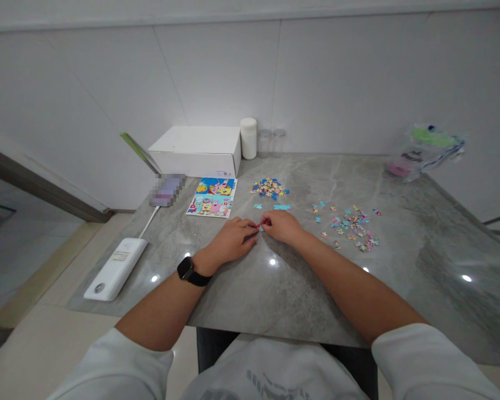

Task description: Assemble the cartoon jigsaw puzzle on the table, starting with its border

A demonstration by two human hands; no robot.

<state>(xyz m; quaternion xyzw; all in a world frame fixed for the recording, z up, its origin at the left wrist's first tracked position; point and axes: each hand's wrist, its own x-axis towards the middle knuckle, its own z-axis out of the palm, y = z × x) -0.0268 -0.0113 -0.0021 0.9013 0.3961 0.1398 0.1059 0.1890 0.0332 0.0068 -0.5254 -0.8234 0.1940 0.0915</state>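
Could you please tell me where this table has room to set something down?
The table is bare right of the scattered puzzle pieces, nearer than the plastic bag, and along its near edge between the forearms. It is crowded at the left, where the box, picture sheet and phone sit close, and beyond the right hand, by the pile.

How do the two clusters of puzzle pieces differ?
The pile near the picture sheet is compact and heaped; the right-hand scatter spreads wider. The pile shows more deep blue and yellow; the scatter, more light blue and pink. Both are loose pieces on the table.
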